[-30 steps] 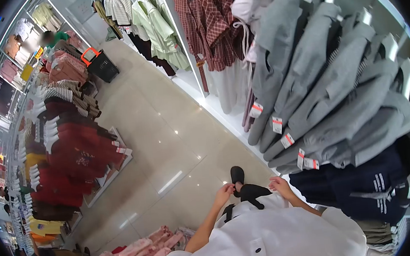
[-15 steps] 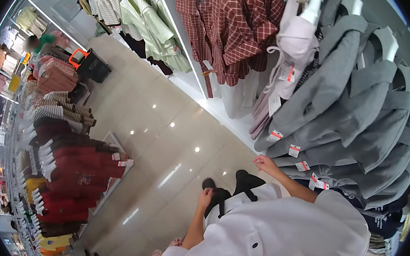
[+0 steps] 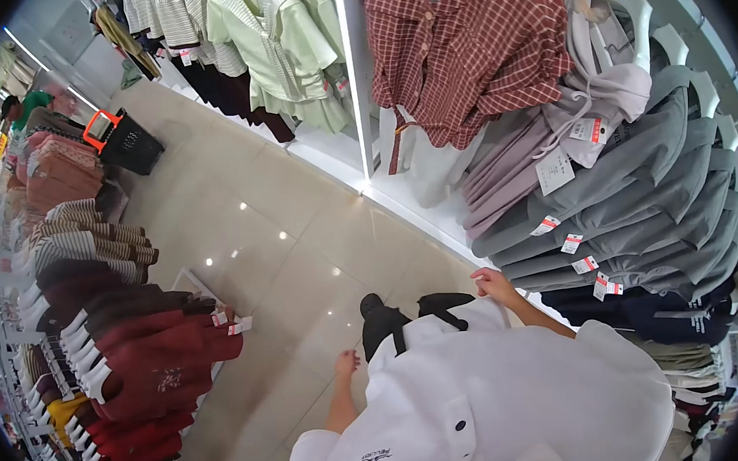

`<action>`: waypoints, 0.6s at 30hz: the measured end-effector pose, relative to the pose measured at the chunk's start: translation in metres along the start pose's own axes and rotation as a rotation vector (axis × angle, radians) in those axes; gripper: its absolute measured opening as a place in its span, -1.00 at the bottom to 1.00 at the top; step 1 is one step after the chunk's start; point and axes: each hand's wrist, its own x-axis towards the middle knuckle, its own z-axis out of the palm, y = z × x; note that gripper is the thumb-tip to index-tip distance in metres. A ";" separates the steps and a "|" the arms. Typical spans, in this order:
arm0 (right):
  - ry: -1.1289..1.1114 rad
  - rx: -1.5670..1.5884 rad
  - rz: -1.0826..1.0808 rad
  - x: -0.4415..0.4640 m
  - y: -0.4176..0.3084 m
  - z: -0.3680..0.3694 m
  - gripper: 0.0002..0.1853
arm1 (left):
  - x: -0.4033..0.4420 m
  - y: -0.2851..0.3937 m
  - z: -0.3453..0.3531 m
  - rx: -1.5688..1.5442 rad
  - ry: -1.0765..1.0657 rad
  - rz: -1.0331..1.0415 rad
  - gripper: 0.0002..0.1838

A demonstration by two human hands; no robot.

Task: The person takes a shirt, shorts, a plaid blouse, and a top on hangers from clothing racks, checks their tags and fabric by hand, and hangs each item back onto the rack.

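Note:
My right hand (image 3: 493, 284) hangs low beside the right-hand rack, its fingers curled with nothing visible in them. Nearest to it are grey garments (image 3: 620, 191) on white hangers, with red-and-white price tags (image 3: 572, 243) along their edges. My left hand (image 3: 346, 363) is held over the floor left of my dark shoes, fingers curled in and apparently holding nothing. Neither hand touches any clothing. Just beyond the grey pieces hang a pale lilac garment (image 3: 616, 95) with a tag and a brown-red checked shirt (image 3: 466, 37).
Glossy tiled floor (image 3: 275, 265) runs forward between the racks. Dark red tops (image 3: 160, 354) hang on the left rack. Farther along stands a black basket with an orange handle (image 3: 129, 146), near a person in green (image 3: 29, 106). A white divider (image 3: 357, 82) separates pale green outfits (image 3: 274, 46).
My view has moved forward and turned, so the checked shirt and grey garments look nearer. My left hand has swung slightly left; my feet have shifted.

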 end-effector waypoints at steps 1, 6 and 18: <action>0.022 -0.059 0.010 -0.003 -0.004 0.005 -0.73 | 0.007 0.009 -0.014 -0.032 0.006 0.030 -0.64; 0.073 -0.299 0.020 -0.010 -0.020 0.023 -0.72 | 0.038 0.053 -0.066 0.006 0.009 0.153 -0.66; 0.479 -0.094 -0.447 -0.044 -0.247 -0.053 -0.76 | 0.063 0.073 -0.054 0.493 -0.288 0.256 -0.63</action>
